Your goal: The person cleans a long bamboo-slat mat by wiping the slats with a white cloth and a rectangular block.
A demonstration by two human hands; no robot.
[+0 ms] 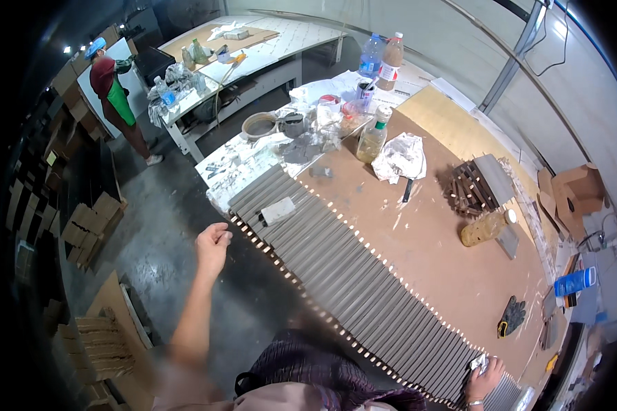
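A long row of grey strips (349,264) with pale wooden ends lies side by side along the near table edge. At the row's right end my right hand (485,379) presses down, its fingers closed on a crumpled white cloth (480,362). My left hand (212,246) hangs in the air just off the row's left end, fingers curled in with nothing visible in them. A pale grey block (278,212) with a dark end rests across the strips near that hand.
On the brown table board (439,253) are a bundle of sticks (469,192), a tipped bottle (487,229), an upright bottle (372,140), a white rag (400,157) and a dark glove (511,316). A tape roll (260,126) sits farther left. Another person (113,96) stands beyond.
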